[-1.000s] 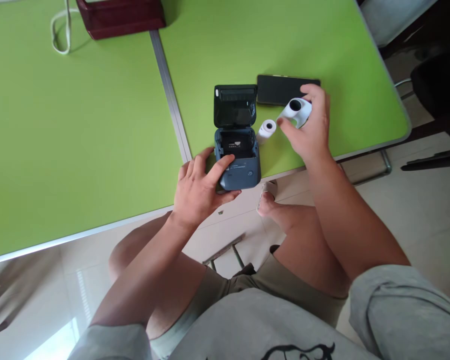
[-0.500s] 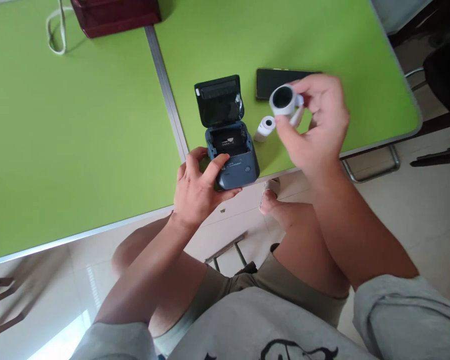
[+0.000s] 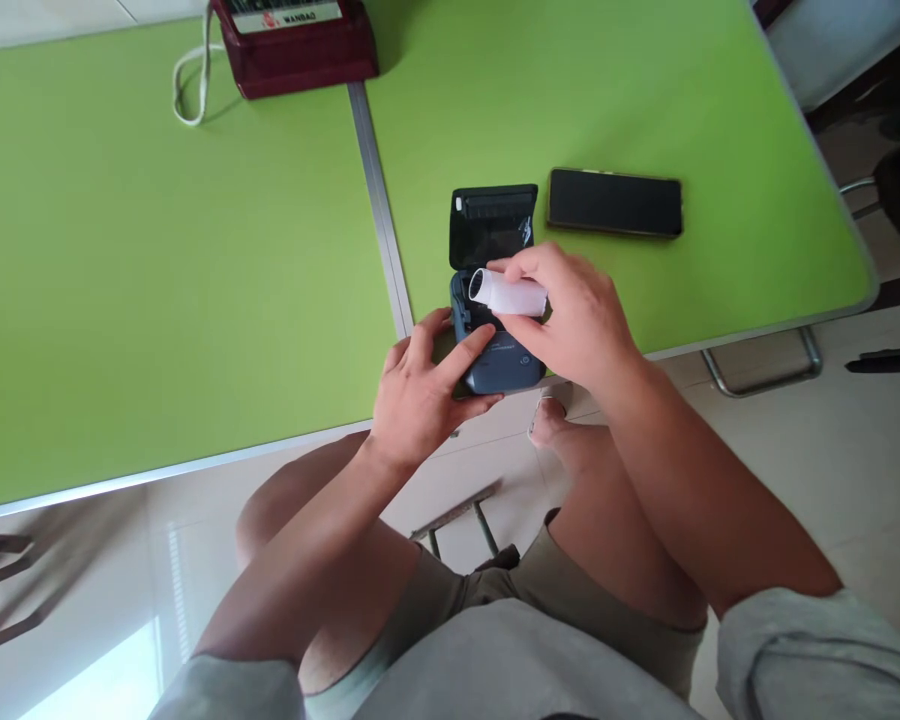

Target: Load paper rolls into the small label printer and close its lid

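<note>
A small dark blue label printer [image 3: 504,372] sits at the front edge of the green table, its black lid [image 3: 493,228] swung up and back. My left hand [image 3: 420,400] grips it from the left, thumb across its front top and fingers along the side. Over the open compartment, a white paper roll [image 3: 517,296] is tilted sideways with its hollow end facing left. My right hand [image 3: 581,318] pinches this roll between thumb and fingers. The roll hides part of the compartment, so I cannot tell whether it touches the inside.
Behind my right hand lies a black phone [image 3: 615,204]. A dark red box [image 3: 300,62] with a white cord [image 3: 190,92] stands at the far side of the green table [image 3: 195,250]. A metal strip [image 3: 379,200] crosses the tabletop.
My right hand has brought its white roll left and down over the printer's compartment. The smaller white roll beside the printer is out of sight now. My left hand keeps its hold.
</note>
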`<state>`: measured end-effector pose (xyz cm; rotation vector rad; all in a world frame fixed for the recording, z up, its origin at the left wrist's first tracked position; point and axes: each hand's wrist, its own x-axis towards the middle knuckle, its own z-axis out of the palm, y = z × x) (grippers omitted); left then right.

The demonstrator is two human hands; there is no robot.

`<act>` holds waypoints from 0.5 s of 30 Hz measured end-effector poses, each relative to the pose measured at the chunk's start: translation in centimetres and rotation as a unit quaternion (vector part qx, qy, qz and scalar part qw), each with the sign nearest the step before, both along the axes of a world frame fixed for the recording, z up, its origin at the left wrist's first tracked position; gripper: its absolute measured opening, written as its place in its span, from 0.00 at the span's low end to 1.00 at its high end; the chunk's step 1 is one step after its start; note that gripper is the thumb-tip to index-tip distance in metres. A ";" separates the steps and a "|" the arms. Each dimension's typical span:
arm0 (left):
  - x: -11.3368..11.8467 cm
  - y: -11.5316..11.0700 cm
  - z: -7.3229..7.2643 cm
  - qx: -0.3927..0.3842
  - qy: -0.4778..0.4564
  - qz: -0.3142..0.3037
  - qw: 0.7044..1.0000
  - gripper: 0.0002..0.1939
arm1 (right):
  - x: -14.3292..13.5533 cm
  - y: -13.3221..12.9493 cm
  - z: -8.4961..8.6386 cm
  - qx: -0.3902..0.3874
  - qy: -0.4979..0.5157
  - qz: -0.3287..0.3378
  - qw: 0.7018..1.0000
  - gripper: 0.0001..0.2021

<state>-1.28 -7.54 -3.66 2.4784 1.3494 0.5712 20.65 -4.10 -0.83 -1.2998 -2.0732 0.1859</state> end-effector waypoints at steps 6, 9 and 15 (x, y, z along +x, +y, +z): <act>0.0 -0.1 -0.3 0.015 -0.011 -0.013 1.000 0.38 | -0.2 -0.2 0.1 0.045 0.036 0.014 0.998 0.14; -0.2 0.0 -0.5 0.019 -0.044 -0.011 0.999 0.39 | -0.1 -0.4 0.5 0.042 0.091 0.026 0.995 0.14; -0.2 1.4 0.7 0.070 -0.254 -0.021 0.964 0.38 | -0.7 -2.0 1.0 0.009 0.242 0.088 0.966 0.10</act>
